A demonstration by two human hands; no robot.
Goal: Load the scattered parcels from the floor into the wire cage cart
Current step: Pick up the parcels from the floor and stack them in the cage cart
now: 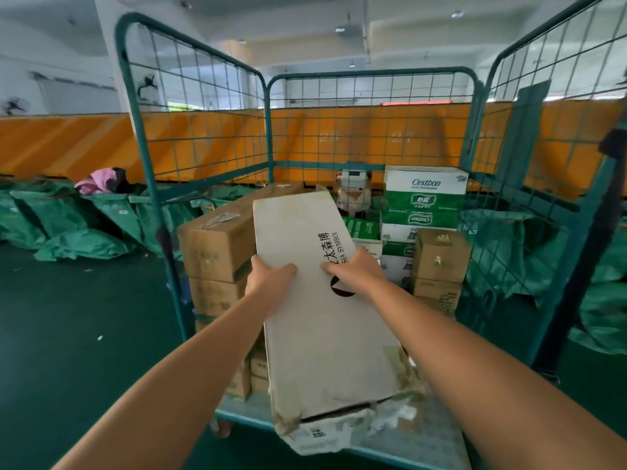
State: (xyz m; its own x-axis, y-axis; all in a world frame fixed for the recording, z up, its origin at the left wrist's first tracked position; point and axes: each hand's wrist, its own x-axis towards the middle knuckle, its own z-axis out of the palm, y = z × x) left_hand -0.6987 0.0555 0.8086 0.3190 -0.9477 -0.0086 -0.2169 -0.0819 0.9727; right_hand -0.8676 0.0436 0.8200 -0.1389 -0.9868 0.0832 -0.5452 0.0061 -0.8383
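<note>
A long pale cardboard parcel [319, 320] with black lettering leans in the open front of the green wire cage cart [268, 130], its near end on the cart floor and its far end raised. My left hand [269, 278] grips its left edge, thumb on top. My right hand [356, 269] lies flat on its top face, fingers straight. Inside the cart, brown cartons [217, 245] are stacked at the left, green-and-white Cestbon cartons [424, 198] at the back right, and smaller brown boxes [439, 256] at the right.
Green sacks [78, 225] lie on the dark green floor to the left, and more green sacks [604, 300] to the right. An orange barrier wall [68, 144] runs behind the cart. A pink cloth [95, 184] sits on the left sacks.
</note>
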